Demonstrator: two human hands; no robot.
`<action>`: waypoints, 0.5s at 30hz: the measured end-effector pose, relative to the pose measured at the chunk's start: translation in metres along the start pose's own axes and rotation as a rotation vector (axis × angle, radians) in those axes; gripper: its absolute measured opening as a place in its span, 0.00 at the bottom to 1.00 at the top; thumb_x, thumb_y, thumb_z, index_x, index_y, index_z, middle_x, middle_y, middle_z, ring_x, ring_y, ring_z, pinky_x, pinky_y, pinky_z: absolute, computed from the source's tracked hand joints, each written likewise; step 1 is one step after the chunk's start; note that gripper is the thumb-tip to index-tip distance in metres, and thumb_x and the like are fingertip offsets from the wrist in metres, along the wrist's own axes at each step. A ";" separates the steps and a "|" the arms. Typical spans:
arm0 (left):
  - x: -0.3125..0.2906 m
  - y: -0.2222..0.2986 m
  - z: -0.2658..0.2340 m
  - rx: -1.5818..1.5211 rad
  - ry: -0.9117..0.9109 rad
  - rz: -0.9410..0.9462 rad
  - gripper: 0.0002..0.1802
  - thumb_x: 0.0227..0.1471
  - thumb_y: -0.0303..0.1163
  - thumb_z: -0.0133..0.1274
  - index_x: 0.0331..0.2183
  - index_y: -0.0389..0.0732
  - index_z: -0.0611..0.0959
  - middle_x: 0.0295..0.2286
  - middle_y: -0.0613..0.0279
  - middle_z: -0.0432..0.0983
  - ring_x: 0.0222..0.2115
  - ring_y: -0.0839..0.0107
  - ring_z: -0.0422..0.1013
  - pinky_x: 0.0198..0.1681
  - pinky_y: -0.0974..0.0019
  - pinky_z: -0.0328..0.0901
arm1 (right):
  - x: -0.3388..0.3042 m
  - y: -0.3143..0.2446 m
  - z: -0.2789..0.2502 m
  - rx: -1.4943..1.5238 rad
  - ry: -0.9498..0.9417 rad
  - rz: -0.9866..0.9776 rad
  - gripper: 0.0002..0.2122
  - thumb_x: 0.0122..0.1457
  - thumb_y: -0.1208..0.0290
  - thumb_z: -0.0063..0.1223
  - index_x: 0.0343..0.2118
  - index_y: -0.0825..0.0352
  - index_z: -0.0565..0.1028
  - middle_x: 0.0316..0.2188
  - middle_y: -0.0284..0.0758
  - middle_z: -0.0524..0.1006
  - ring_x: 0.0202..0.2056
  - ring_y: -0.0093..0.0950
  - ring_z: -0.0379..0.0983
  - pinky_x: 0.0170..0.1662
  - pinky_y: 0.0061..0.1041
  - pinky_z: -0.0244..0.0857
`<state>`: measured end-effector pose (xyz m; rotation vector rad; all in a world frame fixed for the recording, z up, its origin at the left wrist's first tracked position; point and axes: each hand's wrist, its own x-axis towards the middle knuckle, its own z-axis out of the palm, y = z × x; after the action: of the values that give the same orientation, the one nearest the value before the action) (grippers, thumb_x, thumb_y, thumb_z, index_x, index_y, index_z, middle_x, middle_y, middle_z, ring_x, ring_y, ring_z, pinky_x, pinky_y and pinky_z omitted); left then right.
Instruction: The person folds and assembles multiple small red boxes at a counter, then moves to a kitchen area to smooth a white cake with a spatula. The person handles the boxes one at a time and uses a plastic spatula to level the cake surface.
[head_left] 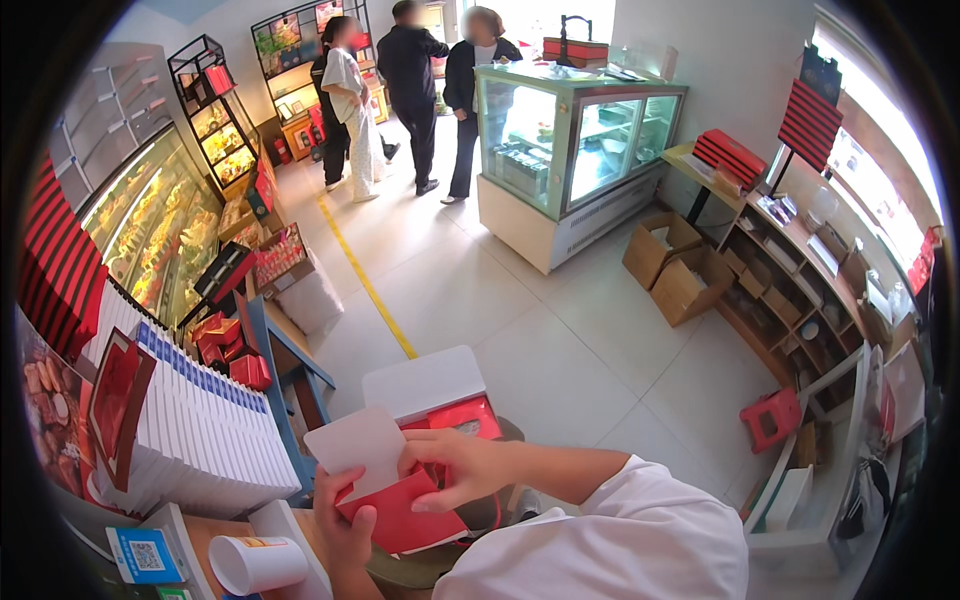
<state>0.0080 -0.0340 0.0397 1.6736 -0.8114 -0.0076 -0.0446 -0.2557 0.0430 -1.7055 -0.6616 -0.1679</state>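
Note:
A small red carton with a raised white flap is held low in front of me. My left hand grips its left side, thumb in front and fingers near the base of the flap. My right hand is closed at its top, fingertips by the flap's right edge and thumb against the red front. Whatever the carton contains is hidden by my fingers. Just beyond stands a larger box with its white lid raised; red packets lie inside it.
To the left are stacked white flat boxes, a white cup and red packages. Ahead stands a glass display case, with several people beyond it. Cardboard boxes, a red stool and shelving are right.

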 end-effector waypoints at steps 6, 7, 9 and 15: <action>0.003 0.002 0.011 0.035 0.033 0.025 0.26 0.50 0.54 0.50 0.33 0.38 0.74 0.34 0.57 0.66 0.36 0.67 0.65 0.40 0.67 0.60 | -0.007 0.008 0.005 -0.020 0.135 0.082 0.13 0.51 0.63 0.57 0.29 0.68 0.68 0.32 0.36 0.65 0.31 0.28 0.64 0.33 0.23 0.61; 0.003 0.000 0.009 0.041 -0.005 0.026 0.25 0.50 0.54 0.50 0.31 0.38 0.74 0.33 0.57 0.66 0.35 0.68 0.65 0.39 0.67 0.60 | -0.008 0.009 0.006 -0.006 0.151 0.073 0.13 0.51 0.63 0.57 0.29 0.68 0.68 0.33 0.36 0.65 0.32 0.28 0.65 0.35 0.24 0.61; 0.002 -0.007 0.009 0.019 -0.004 0.021 0.24 0.51 0.53 0.50 0.27 0.39 0.73 0.32 0.58 0.66 0.34 0.68 0.64 0.37 0.68 0.59 | -0.009 0.009 0.007 0.020 0.181 0.048 0.13 0.51 0.64 0.57 0.29 0.68 0.69 0.34 0.37 0.66 0.35 0.29 0.65 0.38 0.24 0.61; -0.006 -0.019 0.009 -0.053 0.137 0.027 0.19 0.51 0.47 0.53 0.29 0.39 0.71 0.32 0.59 0.67 0.33 0.70 0.65 0.37 0.70 0.60 | -0.012 0.007 0.016 0.312 0.292 0.093 0.14 0.48 0.72 0.61 0.36 0.67 0.69 0.42 0.39 0.69 0.45 0.31 0.67 0.46 0.24 0.62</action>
<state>0.0092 -0.0378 0.0179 1.5944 -0.7237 0.1026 -0.0546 -0.2451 0.0280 -1.3737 -0.3681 -0.2305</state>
